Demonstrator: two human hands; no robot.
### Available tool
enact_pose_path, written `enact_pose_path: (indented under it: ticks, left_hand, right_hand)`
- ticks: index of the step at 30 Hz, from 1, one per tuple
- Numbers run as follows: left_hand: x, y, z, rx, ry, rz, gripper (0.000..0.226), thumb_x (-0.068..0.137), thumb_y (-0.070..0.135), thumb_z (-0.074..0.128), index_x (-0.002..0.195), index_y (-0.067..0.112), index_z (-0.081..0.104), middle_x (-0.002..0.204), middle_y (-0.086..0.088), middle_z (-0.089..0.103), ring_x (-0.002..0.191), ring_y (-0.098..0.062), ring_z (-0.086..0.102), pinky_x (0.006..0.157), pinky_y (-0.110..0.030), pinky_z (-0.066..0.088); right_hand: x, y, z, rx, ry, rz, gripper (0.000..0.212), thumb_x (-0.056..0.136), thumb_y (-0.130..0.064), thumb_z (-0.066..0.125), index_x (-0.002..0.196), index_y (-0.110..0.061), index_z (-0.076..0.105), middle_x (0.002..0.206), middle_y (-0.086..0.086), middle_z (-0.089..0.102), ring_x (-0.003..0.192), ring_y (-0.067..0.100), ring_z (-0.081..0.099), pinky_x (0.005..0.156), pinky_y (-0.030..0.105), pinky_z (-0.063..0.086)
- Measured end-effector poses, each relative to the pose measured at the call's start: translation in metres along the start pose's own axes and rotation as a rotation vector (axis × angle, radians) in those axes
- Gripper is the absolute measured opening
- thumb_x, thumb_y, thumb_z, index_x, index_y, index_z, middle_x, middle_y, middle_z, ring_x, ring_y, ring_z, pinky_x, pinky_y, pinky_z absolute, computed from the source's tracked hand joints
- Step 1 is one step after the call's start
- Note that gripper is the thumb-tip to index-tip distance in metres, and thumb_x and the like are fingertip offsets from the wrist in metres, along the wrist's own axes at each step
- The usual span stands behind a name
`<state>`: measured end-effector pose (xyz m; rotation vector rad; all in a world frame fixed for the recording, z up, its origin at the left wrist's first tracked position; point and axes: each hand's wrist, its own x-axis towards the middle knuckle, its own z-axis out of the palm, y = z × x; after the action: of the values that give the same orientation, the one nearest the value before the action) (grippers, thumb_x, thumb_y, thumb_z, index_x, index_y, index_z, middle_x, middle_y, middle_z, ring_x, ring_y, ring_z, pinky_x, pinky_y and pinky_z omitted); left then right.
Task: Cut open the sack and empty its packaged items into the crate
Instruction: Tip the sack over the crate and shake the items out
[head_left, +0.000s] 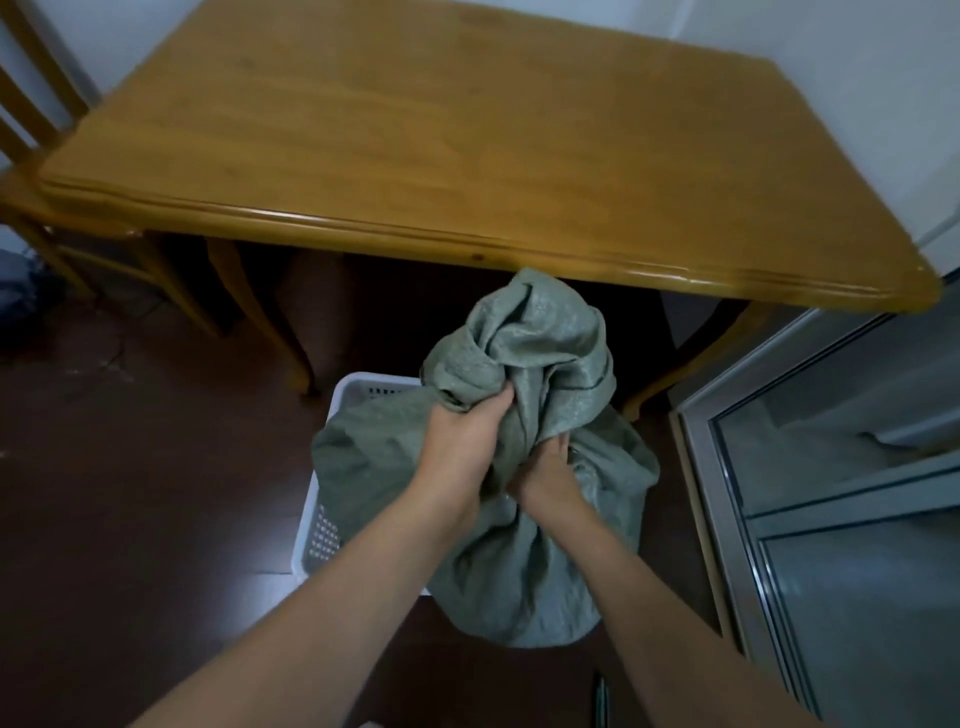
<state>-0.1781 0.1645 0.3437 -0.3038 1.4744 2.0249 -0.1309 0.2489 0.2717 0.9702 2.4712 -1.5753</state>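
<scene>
A grey-green woven sack (524, 566) stands on the dark floor, bulging and gathered at its top (540, 338). It covers most of a white perforated plastic crate (322, 525), whose left wall and far left corner show. My left hand (462, 447) grips the bunched neck of the sack from the left. My right hand (548, 475) clutches the cloth just below and to the right, fingers buried in the folds. The sack's contents are hidden.
A wooden table (467, 156) overhangs just beyond the sack, its front edge close above the gathered top. A wooden chair (31, 119) stands at the left. A glass door with a metal frame (810, 467) is on the right. A thin dark tool (600, 699) lies on the floor by my right forearm.
</scene>
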Motion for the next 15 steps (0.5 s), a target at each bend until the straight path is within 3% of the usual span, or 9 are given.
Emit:
enact_pose_path:
  ticks: [2,4,6,8,9,11,13,15]
  left_hand:
    - [0.002,0.003,-0.006,-0.043,-0.199,-0.027,0.035,0.086,0.012,0.065,0.12,0.014,0.06,0.117,-0.01,0.067,0.109,-0.024,0.063,0.094,-0.037,0.051]
    - [0.013,0.007,-0.025,0.086,-0.393,0.028,0.064,0.076,0.008,0.074,0.134,0.013,0.046,0.124,-0.009,0.063,0.113,-0.022,0.061,0.098,-0.036,0.049]
    - [0.029,0.008,-0.052,0.656,-0.353,0.225,0.102,0.061,0.021,0.083,0.144,0.024,0.025,0.134,-0.004,0.051,0.119,-0.017,0.053,0.103,-0.036,0.044]
    - [0.05,0.0,-0.085,1.426,-0.202,0.359,0.11,0.062,0.04,0.078,0.148,0.033,0.011,0.148,-0.006,0.031,0.132,-0.027,0.036,0.108,-0.041,0.036]
    - [0.058,-0.005,-0.099,1.652,-0.157,0.301,0.102,0.068,0.043,0.073,0.148,0.035,0.009,0.153,-0.008,0.02,0.137,-0.032,0.027,0.109,-0.043,0.031]
    - [0.068,-0.014,-0.115,1.772,-0.121,0.155,0.069,0.085,0.041,0.058,0.145,0.031,0.025,0.155,-0.01,0.018,0.138,-0.034,0.024,0.108,-0.042,0.031]
    - [0.07,-0.012,-0.113,1.668,-0.114,0.264,0.035,0.096,0.026,0.044,0.129,0.016,0.05,0.135,-0.014,0.051,0.12,-0.031,0.049,0.085,-0.031,0.041]
    - [0.063,0.004,-0.101,1.339,0.016,0.411,0.02,0.097,0.013,0.042,0.106,0.011,0.059,0.097,-0.01,0.066,0.089,-0.013,0.062,0.064,-0.023,0.038]
  right_hand:
    - [-0.001,0.001,-0.001,0.243,0.141,-0.066,0.059,0.079,-0.028,0.065,0.133,-0.034,0.042,0.14,0.005,0.043,0.126,0.019,0.045,0.108,0.035,0.038]
    - [-0.003,-0.005,-0.005,0.503,0.187,0.024,0.042,0.087,-0.022,0.059,0.128,-0.022,0.052,0.129,0.008,0.057,0.11,0.018,0.058,0.1,0.04,0.047]
    - [0.0,-0.008,-0.014,0.592,0.18,0.127,0.033,0.093,-0.013,0.052,0.126,-0.014,0.055,0.123,0.01,0.062,0.104,0.02,0.061,0.093,0.04,0.053]
    - [0.001,-0.014,-0.023,0.647,0.166,0.094,0.021,0.095,-0.01,0.048,0.109,-0.019,0.061,0.109,0.005,0.066,0.093,0.014,0.063,0.077,0.026,0.056]
    - [0.002,-0.015,-0.025,0.665,0.158,0.078,0.02,0.096,-0.011,0.046,0.099,-0.024,0.061,0.1,-0.001,0.066,0.087,0.01,0.062,0.069,0.021,0.055]
    - [0.002,-0.021,-0.028,0.68,0.107,0.071,0.024,0.097,-0.012,0.045,0.088,-0.029,0.059,0.091,-0.006,0.063,0.085,0.01,0.06,0.067,0.021,0.051]
    - [0.006,-0.033,-0.034,0.69,0.11,0.047,0.024,0.097,-0.014,0.044,0.086,-0.027,0.061,0.09,-0.004,0.065,0.09,0.016,0.061,0.072,0.028,0.05]
    - [0.018,-0.04,-0.048,0.837,0.145,-0.027,0.021,0.097,-0.016,0.046,0.091,-0.021,0.066,0.097,0.003,0.069,0.095,0.024,0.063,0.08,0.037,0.053]
